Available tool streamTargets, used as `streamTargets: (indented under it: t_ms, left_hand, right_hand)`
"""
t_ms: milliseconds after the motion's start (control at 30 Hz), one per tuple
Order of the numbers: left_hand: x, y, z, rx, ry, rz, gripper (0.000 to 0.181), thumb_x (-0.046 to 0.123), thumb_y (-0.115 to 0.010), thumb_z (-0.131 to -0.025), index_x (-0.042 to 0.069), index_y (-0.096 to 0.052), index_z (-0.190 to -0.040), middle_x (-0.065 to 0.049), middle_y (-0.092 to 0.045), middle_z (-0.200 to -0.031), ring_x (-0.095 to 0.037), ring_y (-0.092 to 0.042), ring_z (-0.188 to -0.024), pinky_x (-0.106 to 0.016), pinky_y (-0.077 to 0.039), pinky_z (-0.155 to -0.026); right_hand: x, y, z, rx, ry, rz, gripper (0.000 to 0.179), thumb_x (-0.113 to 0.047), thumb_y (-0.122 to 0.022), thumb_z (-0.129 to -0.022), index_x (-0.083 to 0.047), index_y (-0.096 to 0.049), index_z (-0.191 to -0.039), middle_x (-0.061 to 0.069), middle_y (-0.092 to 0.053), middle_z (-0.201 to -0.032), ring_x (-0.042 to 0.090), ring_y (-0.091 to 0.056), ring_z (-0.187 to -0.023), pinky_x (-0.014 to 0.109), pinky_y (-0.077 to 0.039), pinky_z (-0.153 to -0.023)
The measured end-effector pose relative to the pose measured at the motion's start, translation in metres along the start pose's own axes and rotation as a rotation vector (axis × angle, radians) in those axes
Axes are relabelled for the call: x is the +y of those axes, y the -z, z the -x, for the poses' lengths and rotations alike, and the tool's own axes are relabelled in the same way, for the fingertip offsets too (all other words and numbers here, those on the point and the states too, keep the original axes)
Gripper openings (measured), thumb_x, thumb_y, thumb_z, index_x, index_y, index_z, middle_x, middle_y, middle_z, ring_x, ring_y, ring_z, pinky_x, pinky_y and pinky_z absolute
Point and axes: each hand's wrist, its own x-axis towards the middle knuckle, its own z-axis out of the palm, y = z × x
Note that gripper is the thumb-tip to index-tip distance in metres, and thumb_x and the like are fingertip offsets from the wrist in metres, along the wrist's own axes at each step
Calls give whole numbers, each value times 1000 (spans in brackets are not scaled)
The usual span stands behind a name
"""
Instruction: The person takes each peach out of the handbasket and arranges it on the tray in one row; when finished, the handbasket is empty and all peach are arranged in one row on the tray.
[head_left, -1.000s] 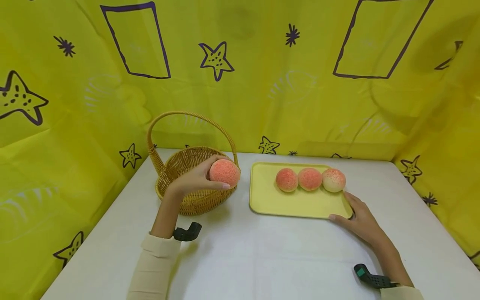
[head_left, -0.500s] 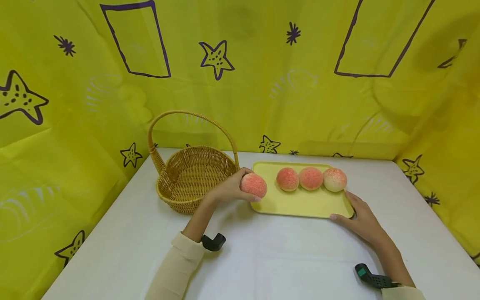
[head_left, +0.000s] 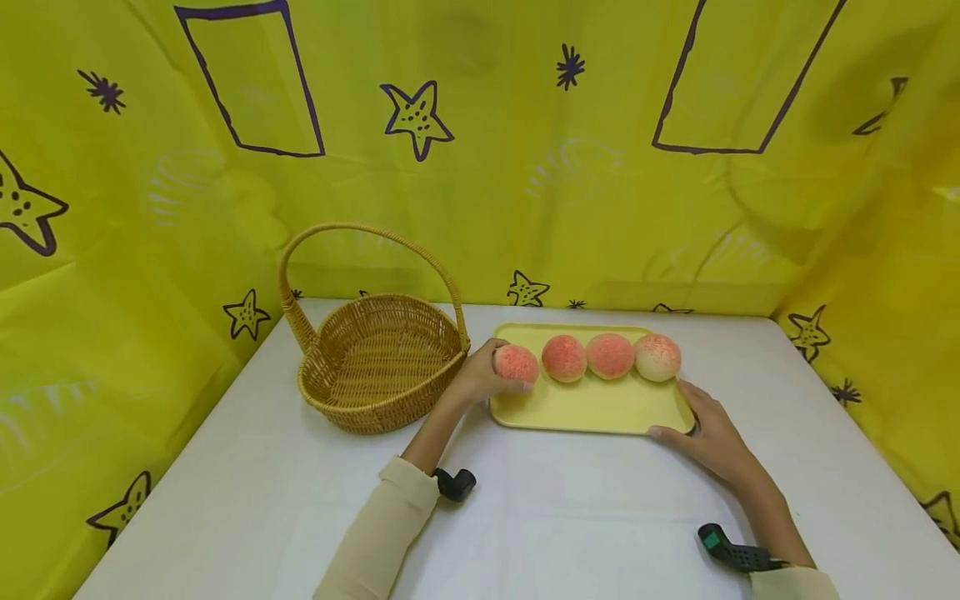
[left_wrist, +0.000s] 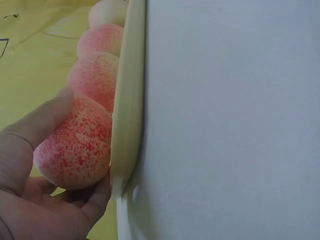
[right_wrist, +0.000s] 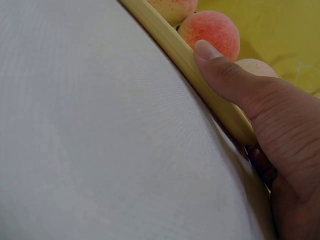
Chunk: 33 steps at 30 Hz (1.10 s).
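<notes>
My left hand (head_left: 478, 375) holds a speckled pink peach (head_left: 516, 365) at the left end of the yellow tray (head_left: 577, 412). In the left wrist view, the thumb lies along one side of this peach (left_wrist: 75, 145) and the fingers curl beneath it; whether it touches the tray's floor is hidden. A row of three more peaches stands on the tray: two pink ones (head_left: 564, 359) (head_left: 610, 357) and a paler one (head_left: 657, 358) at the right. My right hand (head_left: 712, 435) grips the tray's front right corner, thumb at the rim (right_wrist: 210, 95), fingers partly hidden.
A wicker basket (head_left: 375, 408) with a tall arched handle (head_left: 367, 227) stands left of the tray, close to my left hand. Both rest on a white table (head_left: 555, 517). A yellow patterned cloth (head_left: 480, 192) rises behind and along the sides.
My left hand has carried the peach rightward from over the basket to the tray's left end, next to the row. The right hand has stayed on the tray corner. The head view shifts slightly.
</notes>
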Motion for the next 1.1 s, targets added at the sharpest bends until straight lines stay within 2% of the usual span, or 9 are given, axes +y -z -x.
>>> streamTargets:
  t_ms: [233, 600, 833, 1100]
  left_hand:
    - [-1, -5, -10, 43, 7, -54, 80, 18, -88, -71, 7, -46, -138, -17, -59, -131, -33, -57, -122, -45, -46, -103]
    - [0, -7, -18, 40, 29, -107, 82, 27, -87, -74, 10, -44, -141, -15, -58, -135, -31, -56, -123, -44, -46, -104]
    - [-1, -9, -21, 52, -13, -108, 80, 26, -86, -75, 6, -46, -142, -15, -58, -134, -30, -56, -123, -42, -47, -104]
    - [1, -8, -20, 36, 37, -120, 98, 31, -82, -80, 5, -24, -154, -19, -37, -154, -35, -37, -142, -47, -32, -116]
  right_hand:
    - [-3, -1, -1, 5, 4, -5, 97, -35, -77, -84, -1, -20, -155, 36, -27, -151, 57, -24, -137, 73, -22, -105]
    - [-4, 2, 0, -4, -18, 12, 99, -36, -77, -83, -3, -18, -156, 35, -25, -153, 57, -23, -138, 72, -22, -106]
    - [-5, 3, 1, -14, -43, 26, 101, -39, -77, -83, -3, -16, -156, 34, -24, -154, 57, -22, -138, 73, -21, -106]
    - [-7, 3, 1, -28, -73, 22, 103, -41, -76, -84, -1, -14, -156, 35, -21, -155, 57, -19, -140, 73, -19, -107]
